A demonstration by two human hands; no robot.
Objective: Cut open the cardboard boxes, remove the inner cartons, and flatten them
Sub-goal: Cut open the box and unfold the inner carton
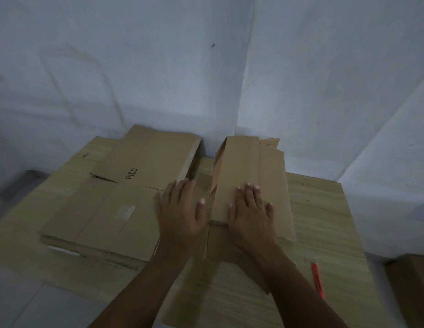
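Observation:
A partly collapsed brown inner carton lies on the wooden table, its far end still raised and open. My right hand presses flat on the carton's near end with straight fingers. My left hand lies flat beside it, its fingers spread on the cardboard to the carton's left. A flattened cardboard box printed PICO lies on the table's left half, with clear tape on one panel. An orange-red box cutter lies near the table's right front edge, apart from both hands.
Pale walls meet in a corner right behind the table. Another brown cardboard box stands on the floor at the lower right. Grey floor shows at the lower left, past the table's edge.

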